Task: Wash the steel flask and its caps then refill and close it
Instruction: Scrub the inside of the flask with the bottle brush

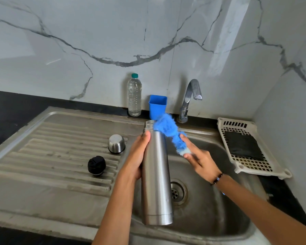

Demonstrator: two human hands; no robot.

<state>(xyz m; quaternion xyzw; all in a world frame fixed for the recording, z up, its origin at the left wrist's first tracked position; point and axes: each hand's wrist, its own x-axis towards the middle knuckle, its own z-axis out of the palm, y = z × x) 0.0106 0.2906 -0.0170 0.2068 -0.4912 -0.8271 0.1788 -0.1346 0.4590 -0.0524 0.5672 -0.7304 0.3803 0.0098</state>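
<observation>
My left hand [140, 156] grips the tall steel flask [155, 183] around its upper body and holds it upright, uncapped, over the sink basin [210, 200]. My right hand [198, 158] holds a blue bristle brush [168, 129], blurred with motion, with its head beside the flask's open mouth. On the ribbed drainboard [51, 156] to the left stand the steel cup cap [116, 143], mouth down, and the black inner stopper [96, 165].
The tap [191, 99] stands behind the basin with no water running. A clear water bottle [134, 96] and a blue cup [157, 106] stand at the wall. A white perforated tray [246, 147] with a black scrub pad lies right of the sink.
</observation>
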